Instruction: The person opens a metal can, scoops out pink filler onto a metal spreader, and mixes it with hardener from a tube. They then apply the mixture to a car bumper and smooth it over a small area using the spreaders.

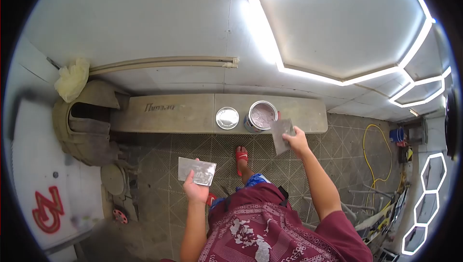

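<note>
Two flat metal blades, one (197, 171) in the left hand (195, 190) and one (282, 133) in the right hand (297, 141). One open paint can (260, 116), one loose lid (227, 117). One yellow hose (374, 156), one blue bucket (397, 134).

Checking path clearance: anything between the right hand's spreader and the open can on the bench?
Nothing visible. The right hand holds its spreader right beside the open can, with only a small bare gap. The lid lies on the bench to the can's other side, off that line. The left hand holds a second spreader lower down.
</note>
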`<state>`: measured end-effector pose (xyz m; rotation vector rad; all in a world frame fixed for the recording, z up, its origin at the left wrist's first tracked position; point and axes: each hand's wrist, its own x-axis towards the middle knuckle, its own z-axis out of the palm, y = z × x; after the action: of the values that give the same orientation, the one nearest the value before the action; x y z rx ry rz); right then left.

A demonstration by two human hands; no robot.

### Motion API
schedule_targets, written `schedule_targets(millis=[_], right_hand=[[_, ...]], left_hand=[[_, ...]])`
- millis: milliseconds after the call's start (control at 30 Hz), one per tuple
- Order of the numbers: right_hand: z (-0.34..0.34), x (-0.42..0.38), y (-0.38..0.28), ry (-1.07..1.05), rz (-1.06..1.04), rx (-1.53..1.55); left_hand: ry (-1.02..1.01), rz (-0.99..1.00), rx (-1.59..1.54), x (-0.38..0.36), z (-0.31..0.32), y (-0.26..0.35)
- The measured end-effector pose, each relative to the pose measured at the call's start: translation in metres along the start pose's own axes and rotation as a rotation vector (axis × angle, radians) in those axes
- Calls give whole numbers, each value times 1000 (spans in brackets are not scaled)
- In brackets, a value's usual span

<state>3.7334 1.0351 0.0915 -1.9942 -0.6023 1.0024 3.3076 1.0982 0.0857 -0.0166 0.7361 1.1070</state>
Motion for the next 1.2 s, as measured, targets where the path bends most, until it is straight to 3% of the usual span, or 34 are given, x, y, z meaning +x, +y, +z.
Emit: schedule_targets(millis=[33, 167, 233, 267, 333, 367, 433, 500, 567, 600, 667, 700, 767, 800, 867, 1000, 1067, 1200], right_hand=[[-1, 36, 13, 53, -68, -111], [12, 142, 23, 95, -17, -398], [22, 169, 8, -160, 19, -724], [28, 183, 9, -165, 37, -762], [39, 203, 14, -222, 52, -811], [45, 211, 12, -243, 68, -846], [54, 222, 2, -292, 54, -907], [63, 232, 1, -329, 54, -960], [68, 247, 12, -337, 53, -965], [70, 250, 16, -333, 211, -776], [78, 256, 29, -314, 174, -842], [79, 261, 35, -287, 132, -908], [82, 259, 29, -272, 124, -915], [83, 258, 27, -256, 120, -925], [86, 259, 34, -247, 121, -940], [86, 261, 28, -289, 241, -895], [87, 262, 26, -305, 262, -888], [90, 269, 39, -313, 234, -898]], left_hand=[[82, -18, -8, 0, -7, -7], [206, 41, -23, -2, -49, 3], [348, 274, 326, -16, -88, 6], [385, 283, 320, -31, -92, 1], [797, 339, 863, -52, -95, -11], [823, 346, 853, -62, -105, -18], [832, 78, 1221, -81, -129, -37], [846, -70, 1350, -101, -161, -64], [882, -409, 1096, -118, -166, -82], [891, -418, 1097, -130, -166, -90], [771, -543, 1544, -151, -166, -109], [774, -545, 1529, -158, -172, -116], [502, -384, 1485, -168, -182, -125], [515, -386, 1472, -169, -189, -132], [810, -504, 1281, -152, -154, -129], [807, -526, 1163, -143, -180, -132], [893, -385, 1073, -136, -169, -127], [967, -320, 1008, -128, -160, -120]])
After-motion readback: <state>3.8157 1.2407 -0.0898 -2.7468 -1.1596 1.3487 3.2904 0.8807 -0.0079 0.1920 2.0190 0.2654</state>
